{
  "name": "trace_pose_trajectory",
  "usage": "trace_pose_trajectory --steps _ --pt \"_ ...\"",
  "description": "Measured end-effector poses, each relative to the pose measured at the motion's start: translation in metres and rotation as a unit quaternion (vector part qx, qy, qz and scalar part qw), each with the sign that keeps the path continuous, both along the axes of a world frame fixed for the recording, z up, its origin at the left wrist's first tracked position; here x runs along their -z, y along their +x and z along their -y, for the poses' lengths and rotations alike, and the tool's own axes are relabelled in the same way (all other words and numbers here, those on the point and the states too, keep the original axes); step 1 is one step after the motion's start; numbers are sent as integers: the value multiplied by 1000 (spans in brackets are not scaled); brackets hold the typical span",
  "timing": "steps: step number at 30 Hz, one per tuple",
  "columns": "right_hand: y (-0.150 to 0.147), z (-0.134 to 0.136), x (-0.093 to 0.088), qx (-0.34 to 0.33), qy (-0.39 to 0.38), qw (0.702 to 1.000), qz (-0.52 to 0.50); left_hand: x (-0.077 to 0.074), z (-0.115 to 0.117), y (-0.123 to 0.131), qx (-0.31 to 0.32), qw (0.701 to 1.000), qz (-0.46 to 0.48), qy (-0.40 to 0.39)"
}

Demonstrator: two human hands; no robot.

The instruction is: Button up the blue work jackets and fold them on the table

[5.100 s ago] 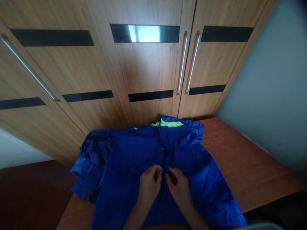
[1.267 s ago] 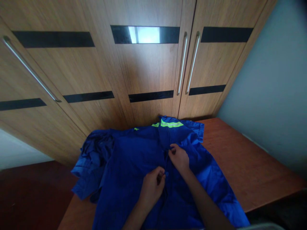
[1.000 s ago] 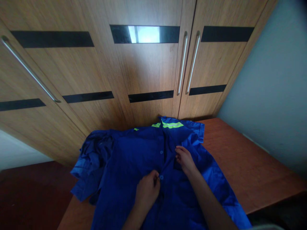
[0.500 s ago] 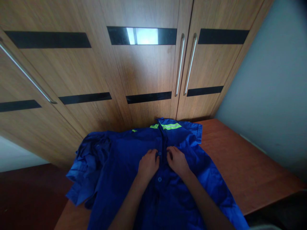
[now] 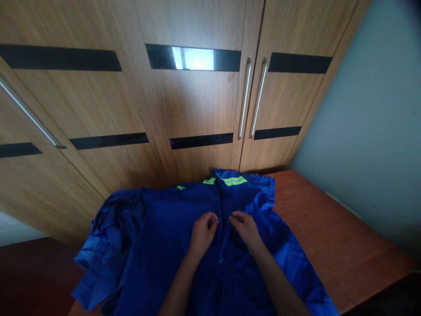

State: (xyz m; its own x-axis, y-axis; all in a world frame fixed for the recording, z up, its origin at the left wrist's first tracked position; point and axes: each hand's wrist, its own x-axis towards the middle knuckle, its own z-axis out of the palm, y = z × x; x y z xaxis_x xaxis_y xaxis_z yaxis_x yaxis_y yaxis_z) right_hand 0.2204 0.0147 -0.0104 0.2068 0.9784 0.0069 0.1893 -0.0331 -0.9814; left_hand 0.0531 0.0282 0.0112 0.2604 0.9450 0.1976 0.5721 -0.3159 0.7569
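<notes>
A blue work jacket (image 5: 171,245) with yellow-green reflective strips lies spread out, its front placket running down the middle. My left hand (image 5: 204,230) pinches the placket edge on the left side, thumb and forefinger together. Opposite it, my right hand (image 5: 245,226) has thumb and forefinger closed on the other front edge, close to a small button. A narrow gap parts the two edges between my hands. Lower on the placket a blue button (image 5: 220,260) shows. The left sleeve (image 5: 108,237) is bunched up at the side.
The jacket rests on a reddish-brown wooden surface (image 5: 315,237). Behind it stands a wooden wardrobe (image 5: 197,96) with black strips and metal handles (image 5: 258,98). A pale wall (image 5: 371,145) borders the right side.
Both hands have stayed over the placket, and the right one now pinches its edge by a button. The front edges look lifted and shifted between the fingers. The view has tilted slightly upward.
</notes>
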Motion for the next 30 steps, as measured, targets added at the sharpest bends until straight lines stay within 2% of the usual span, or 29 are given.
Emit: trace_pose_trajectory --steps 3,7,13,20,24,30 --pt "-10 -3 3 19 9 999 -28 -2 3 -2 8 999 49 17" --pt "-20 -4 2 31 11 998 -49 -4 7 -2 7 998 39 48" --pt "-20 -1 0 44 -11 996 -76 -4 14 -4 9 992 -74 106" --pt "-18 2 -4 38 3 999 15 -9 19 0 -8 972 -199 121" --pt "-22 3 -5 -6 21 999 50 -6 18 -1 2 979 -178 104" --pt "-21 3 -3 -30 27 999 34 -2 15 -5 -7 984 -154 94"
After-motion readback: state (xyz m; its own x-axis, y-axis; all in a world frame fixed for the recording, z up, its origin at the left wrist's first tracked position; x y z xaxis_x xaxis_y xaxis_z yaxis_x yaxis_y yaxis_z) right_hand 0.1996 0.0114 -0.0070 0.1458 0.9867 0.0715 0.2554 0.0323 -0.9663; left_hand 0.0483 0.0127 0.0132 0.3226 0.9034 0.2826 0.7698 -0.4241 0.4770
